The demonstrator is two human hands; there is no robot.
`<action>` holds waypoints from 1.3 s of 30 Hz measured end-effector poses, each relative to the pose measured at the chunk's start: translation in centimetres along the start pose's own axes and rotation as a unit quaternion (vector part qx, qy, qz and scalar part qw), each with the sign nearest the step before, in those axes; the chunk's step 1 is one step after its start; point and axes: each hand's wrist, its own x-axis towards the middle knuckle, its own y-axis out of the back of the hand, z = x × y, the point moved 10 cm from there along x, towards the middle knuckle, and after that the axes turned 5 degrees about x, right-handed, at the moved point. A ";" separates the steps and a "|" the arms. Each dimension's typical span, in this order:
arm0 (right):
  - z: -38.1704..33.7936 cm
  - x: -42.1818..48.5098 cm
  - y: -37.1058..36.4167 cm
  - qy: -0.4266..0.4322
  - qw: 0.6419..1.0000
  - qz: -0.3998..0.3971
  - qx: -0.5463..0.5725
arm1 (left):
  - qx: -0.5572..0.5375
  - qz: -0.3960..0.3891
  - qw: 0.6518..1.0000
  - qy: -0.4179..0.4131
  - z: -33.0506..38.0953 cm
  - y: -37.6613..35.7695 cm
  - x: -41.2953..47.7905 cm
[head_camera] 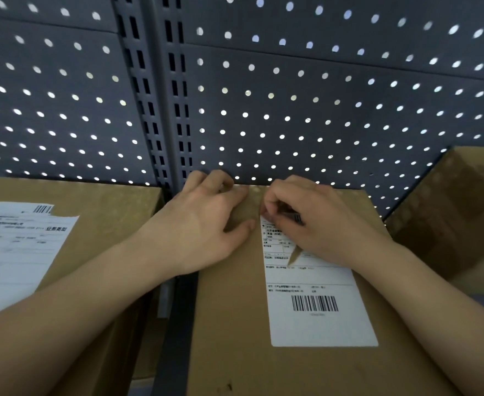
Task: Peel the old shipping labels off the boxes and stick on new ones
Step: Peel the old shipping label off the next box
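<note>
Fingers [275, 200] of R hand [321, 221] pinch label [321, 310] top corner, L hand [203, 221] pressing flat on box [235, 324]: peel slow & low, tear [293, 256] may spread.

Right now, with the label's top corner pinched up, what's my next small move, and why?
Probably peel the label slowly toward you with the right hand: its top is lifted, a tear shows midway, and the left hand presses the box.

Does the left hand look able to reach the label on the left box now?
Probably yes. The left hand holds nothing, and the label lies uncovered on top of the left box, just beside it.
</note>
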 end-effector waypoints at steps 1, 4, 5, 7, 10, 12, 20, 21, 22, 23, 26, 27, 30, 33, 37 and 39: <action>0.0 0.0 0.0 -0.003 1.000 0.001 0.009 | 0.002 -0.010 1.000 -0.002 0.0 -0.1 -0.1; 0.2 -0.2 0.3 -0.016 1.000 0.007 0.018 | -0.001 -0.025 1.000 -0.006 0.1 -0.1 -0.1; 0.2 -0.3 0.3 -0.019 1.000 0.008 0.019 | -0.002 -0.027 1.000 -0.006 0.1 0.0 -0.2; 0.3 -0.3 0.2 -0.021 0.999 0.006 0.035 | -0.003 -0.030 1.000 -0.007 0.1 0.0 -0.2; 0.3 -0.3 0.1 -0.022 1.000 0.002 0.014 | -0.005 -0.037 0.999 -0.005 0.1 -0.1 -0.2; 0.2 -0.3 0.2 -0.017 1.000 0.002 0.005 | -0.009 -0.036 0.999 -0.006 0.0 -0.2 -0.2; -0.1 -0.3 0.1 0.011 1.000 0.010 0.004 | -0.012 -0.018 1.000 -0.010 -0.3 -0.3 -0.1; -0.2 -0.3 0.2 0.018 1.000 0.015 0.000 | -0.015 -0.015 1.000 -0.011 -0.3 -0.2 -0.1; -0.3 -0.4 0.2 0.026 0.999 0.021 -0.005 | -0.018 -0.014 1.000 -0.010 -0.3 -0.2 -0.1; -0.4 -0.4 0.3 0.032 0.999 0.024 -0.010 | -0.021 -0.015 1.000 -0.010 -0.4 -0.2 -0.1; -0.7 -0.2 0.1 0.048 0.998 0.026 -0.031 | -0.027 -0.014 0.999 -0.008 -0.4 -0.1 -0.1; -0.8 -0.2 0.1 0.052 0.998 0.026 -0.036 | -0.027 -0.014 0.999 -0.009 -0.4 -0.1 -0.1; -1.0 -0.1 0.1 0.056 0.997 0.021 -0.039 | -0.027 -0.017 0.999 -0.008 -0.5 -0.1 0.0; -1.1 -0.1 0.1 0.056 0.998 0.021 -0.033 | -0.024 -0.018 1.000 -0.009 -0.6 -0.1 0.1; -1.2 -0.1 0.0 0.054 0.998 0.013 -0.027 | -0.023 -0.018 1.000 -0.007 -0.7 -0.1 0.1; -1.2 -0.1 0.0 0.055 0.998 0.009 -0.027 | -0.022 -0.018 1.000 -0.009 -0.7 -0.1 0.1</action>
